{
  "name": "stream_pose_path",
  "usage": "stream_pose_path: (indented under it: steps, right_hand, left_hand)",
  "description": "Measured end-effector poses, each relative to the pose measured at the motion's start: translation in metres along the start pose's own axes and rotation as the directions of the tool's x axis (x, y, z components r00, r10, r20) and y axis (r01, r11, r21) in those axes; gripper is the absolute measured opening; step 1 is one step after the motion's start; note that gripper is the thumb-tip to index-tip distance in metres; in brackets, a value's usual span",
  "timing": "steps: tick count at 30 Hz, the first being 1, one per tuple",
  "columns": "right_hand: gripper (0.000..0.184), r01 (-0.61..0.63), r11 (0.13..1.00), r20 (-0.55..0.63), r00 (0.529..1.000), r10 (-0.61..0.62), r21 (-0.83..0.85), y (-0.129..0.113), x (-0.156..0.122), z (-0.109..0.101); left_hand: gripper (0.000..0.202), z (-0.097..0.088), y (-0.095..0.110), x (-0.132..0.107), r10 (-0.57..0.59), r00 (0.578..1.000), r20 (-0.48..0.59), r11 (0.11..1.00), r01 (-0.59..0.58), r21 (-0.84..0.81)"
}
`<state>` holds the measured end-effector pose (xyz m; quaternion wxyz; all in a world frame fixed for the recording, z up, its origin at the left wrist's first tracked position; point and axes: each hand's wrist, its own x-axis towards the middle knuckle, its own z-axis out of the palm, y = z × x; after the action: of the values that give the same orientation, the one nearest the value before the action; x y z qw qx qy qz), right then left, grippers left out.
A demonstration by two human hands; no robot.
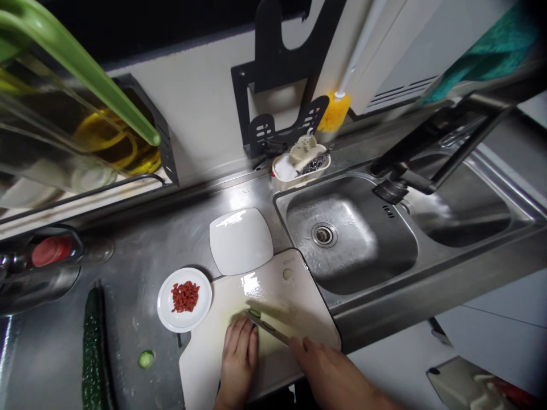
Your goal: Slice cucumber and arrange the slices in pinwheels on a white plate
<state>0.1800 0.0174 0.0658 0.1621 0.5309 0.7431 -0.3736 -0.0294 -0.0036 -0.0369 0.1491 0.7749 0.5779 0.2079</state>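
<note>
My left hand [238,353] is closed over a cucumber on the white cutting board [303,310], with its fingertips curled beside the blade. Nearly all of that cucumber is hidden under the hand; only a dark sliver shows near the wrist. In my right hand [327,364] is a knife [277,332], gripped by its handle, the blade pointing up and left to my left fingers. A thin cucumber slice [255,313] lies at the blade's tip, and another green-edged slice [268,326] is against the blade. A small pale piece [288,274] rests near the board's far right corner.
Left of the board stands a small white plate [163,302] of chopped red bits [185,296]. Behind it is a square white plate [241,242]. A whole cucumber [93,347] and a cut end [146,359] lie on the steel counter. The sink [363,239] is on the right.
</note>
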Motion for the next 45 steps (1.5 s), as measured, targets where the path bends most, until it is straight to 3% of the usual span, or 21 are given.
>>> stream_pose_path:
  steps: [7, 18, 30, 36, 45]
  right_hand:
    - [0.051, 0.012, 1.0, -0.06, 0.998, -0.014, -0.027, -0.002, 0.002, 0.007]
    - [0.039, -0.003, 1.0, -0.114, 0.994, 0.003, 0.005, -0.005, 0.009, 0.015]
    - [0.039, -0.05, 0.99, -0.008, 0.999, 0.049, -0.134, -0.015, 0.025, 0.002]
    - [0.041, -0.065, 0.996, 0.058, 0.996, 0.068, -0.055, -0.011, 0.035, 0.014]
    - [0.05, -0.106, 0.98, 0.021, 0.994, 0.104, 0.168, 0.003, 0.029, 0.023]
  left_hand:
    - [0.027, -0.001, -0.001, 0.0, 0.012, 1.0, 0.006, 1.0, -0.012, -0.004]
    - [0.029, 0.001, -0.002, 0.0, 0.031, 0.999, -0.008, 0.999, -0.031, -0.02]
    - [0.028, -0.002, 0.003, 0.002, -0.003, 1.0, 0.029, 1.0, 0.003, -0.017]
    - [0.029, -0.002, 0.003, 0.003, -0.001, 1.0, 0.028, 0.999, 0.002, -0.034]
    - [0.029, -0.005, 0.005, 0.005, -0.058, 0.996, 0.064, 0.996, 0.062, -0.063]
